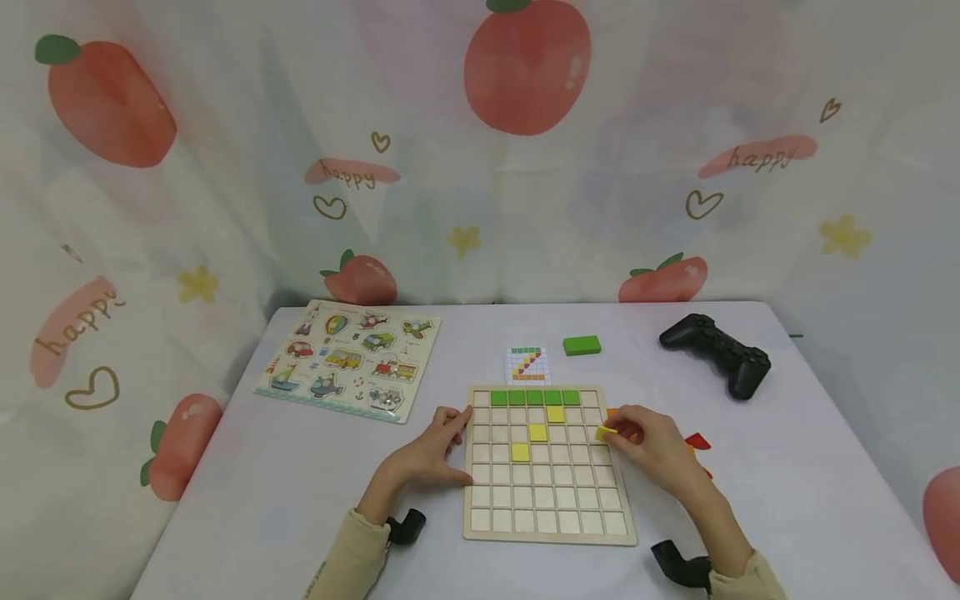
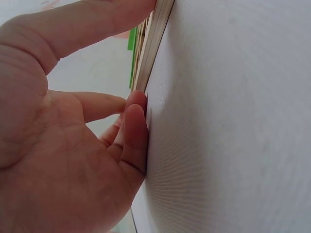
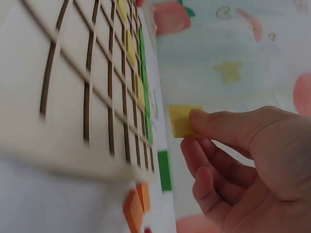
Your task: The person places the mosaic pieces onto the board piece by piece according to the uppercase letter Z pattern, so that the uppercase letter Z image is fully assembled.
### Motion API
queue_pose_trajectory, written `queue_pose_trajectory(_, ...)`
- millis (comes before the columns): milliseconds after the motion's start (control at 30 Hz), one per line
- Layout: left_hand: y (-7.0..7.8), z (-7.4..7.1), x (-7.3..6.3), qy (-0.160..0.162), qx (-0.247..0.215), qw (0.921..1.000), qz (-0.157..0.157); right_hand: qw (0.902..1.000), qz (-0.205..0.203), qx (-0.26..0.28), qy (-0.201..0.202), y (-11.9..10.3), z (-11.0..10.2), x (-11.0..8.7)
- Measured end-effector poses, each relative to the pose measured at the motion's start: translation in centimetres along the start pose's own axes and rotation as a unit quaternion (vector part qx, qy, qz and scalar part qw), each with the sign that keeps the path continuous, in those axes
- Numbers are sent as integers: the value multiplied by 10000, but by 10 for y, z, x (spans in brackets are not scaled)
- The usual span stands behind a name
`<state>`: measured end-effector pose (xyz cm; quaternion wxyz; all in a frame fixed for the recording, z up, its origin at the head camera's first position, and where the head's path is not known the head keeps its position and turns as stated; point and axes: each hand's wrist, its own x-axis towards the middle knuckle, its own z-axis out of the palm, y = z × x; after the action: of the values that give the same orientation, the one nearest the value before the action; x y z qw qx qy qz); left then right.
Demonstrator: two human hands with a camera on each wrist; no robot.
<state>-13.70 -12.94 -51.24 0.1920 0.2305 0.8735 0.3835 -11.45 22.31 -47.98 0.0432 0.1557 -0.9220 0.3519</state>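
My right hand [image 1: 656,442] pinches a yellow square tile [image 3: 179,120] between thumb and fingers, by the right edge of a wooden grid board [image 1: 551,540]. In the head view my left hand [image 1: 429,448] lies along the board's left edge, thumb low and index finger higher up, both touching it. The left wrist view shows the thumb against the board's side and the other fingers loosely bent near the tabletop. Several green tiles [image 1: 536,398] fill part of the top row. Three yellow tiles [image 1: 537,432] step diagonally down to the left.
Behind the board lies a small pattern card [image 1: 528,366] beside a green block [image 1: 582,345]. A picture puzzle board [image 1: 348,360] is at the back left, a black game controller [image 1: 716,354] at the back right. Orange pieces [image 3: 132,211] and a red piece [image 1: 697,441] lie right of the board.
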Motion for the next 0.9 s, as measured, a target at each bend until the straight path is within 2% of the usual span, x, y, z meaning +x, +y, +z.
queue_pose_trajectory(100, -2, 0, -2, -21, 18, 10000, -11, 9971, -15, 651, -392, -24, 24, 11)
queue_pose_trajectory(200, -1, -1, -3, -36, -36, 10000, -40, 9895, -164, 1113, -902, -44, 56, 18)
queue_pose_trajectory(367, 0, -1, -1, -25, -36, 10000, -88, 9783, -290, 1367, -1532, -65, 95, 24)
queue_pose_trajectory(500, -1, 0, 1, -22, 25, 10000, -92, 9806, -235, 1223, -1516, -71, 103, 25)
queue_pose_trajectory(667, -3, 0, 2, -15, 63, 9999, -129, 9841, -186, 1082, -1394, -74, 100, 23)
queue_pose_trajectory(900, -2, 0, 2, -7, 37, 10000, -91, 9921, -280, 669, -1019, -75, 102, 19)
